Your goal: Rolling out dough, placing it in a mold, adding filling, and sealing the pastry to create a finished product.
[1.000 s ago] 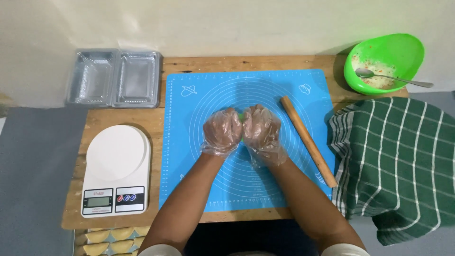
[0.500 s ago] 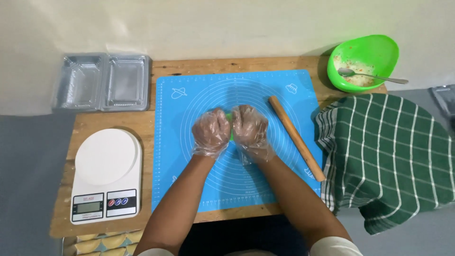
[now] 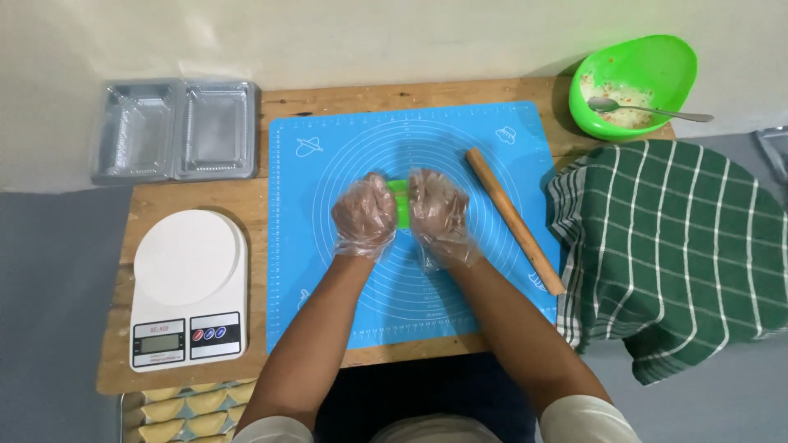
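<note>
Head view, looking straight down on a wooden table [image 3: 205,197].

Left hand [image 3: 365,217] and right hand [image 3: 439,215], both in thin clear plastic gloves, are cupped side by side over the middle of a blue silicone baking mat printed with white concentric circles [image 3: 410,328]. Between them sits a small lump of bright green dough [image 3: 401,203]. Only a narrow strip of it shows; the rest is covered by the palms. Both hands press against the lump from either side, the left on its left flank, the right on its right flank, fingers curled inward. The dough lies on the mat near the centre of the rings.

A plain wooden rolling pin [image 3: 515,220] lies diagonally on the mat just right of the right hand, not touched.

Surroundings: white digital kitchen scale [image 3: 189,287] at the left of the mat; clear plastic two-compartment tray [image 3: 176,130] at top left; green plastic bowl [image 3: 648,66] with a metal spoon [image 3: 648,108] resting in it, top right; green-and-white checked cloth [image 3: 681,246] at right.
</note>
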